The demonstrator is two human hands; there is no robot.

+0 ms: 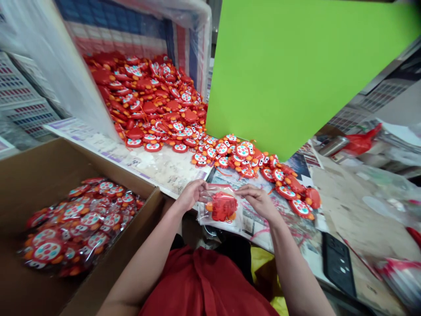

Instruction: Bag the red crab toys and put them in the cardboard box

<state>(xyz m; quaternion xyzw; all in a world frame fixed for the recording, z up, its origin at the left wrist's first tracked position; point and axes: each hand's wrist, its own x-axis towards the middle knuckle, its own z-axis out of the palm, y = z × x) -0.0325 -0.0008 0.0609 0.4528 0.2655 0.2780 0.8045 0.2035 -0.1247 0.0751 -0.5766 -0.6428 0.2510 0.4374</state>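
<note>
My left hand (190,194) and my right hand (258,199) each pinch a top corner of a small clear plastic bag (219,215) just above the table's near edge. Inside the bag is a red and orange toy (222,206), back side up. A large heap of the same red toys (151,101) with dotted white faces spreads across the table beyond my hands, the closest ones (243,156) just past the bag. A cardboard box (42,171) at my left holds several bagged toys (75,219).
A clear plastic sheet (59,66) hangs over the heap at the back left. A black phone (338,263) lies on the table at the right, near red-trimmed packets (401,272). A metal flask (332,145) and red bag (362,140) sit farther right. A plain green patch (296,70) covers the upper right.
</note>
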